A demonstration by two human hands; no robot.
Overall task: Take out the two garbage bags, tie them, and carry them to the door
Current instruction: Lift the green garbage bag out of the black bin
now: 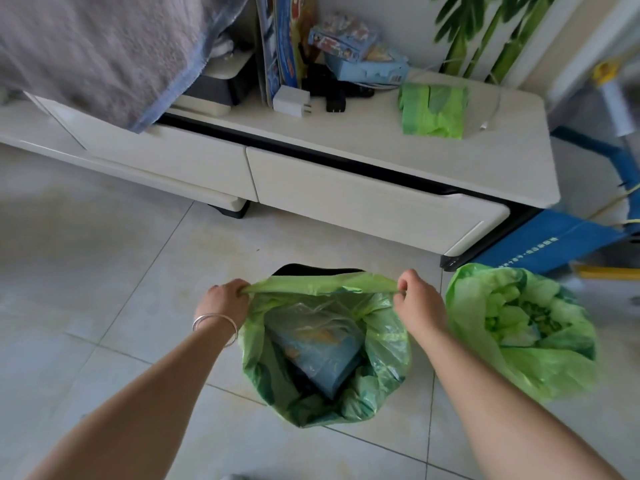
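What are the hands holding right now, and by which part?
Both hold the nearer green garbage bag by its far top rim: left hand at the left end, right hand at the right end, the rim stretched between them.

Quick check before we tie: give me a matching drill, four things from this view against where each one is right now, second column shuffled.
Things:
1. left hand
2. right hand
3. second garbage bag
4. folded green bags

Places:
A. on top of the white cabinet
B. standing open on the floor, right of the held bag
C. gripping the left end of the near garbage bag's rim, bracelets on the wrist
D. pinching the right end of that rim

Pairs: 1-C, 2-D, 3-B, 4-A
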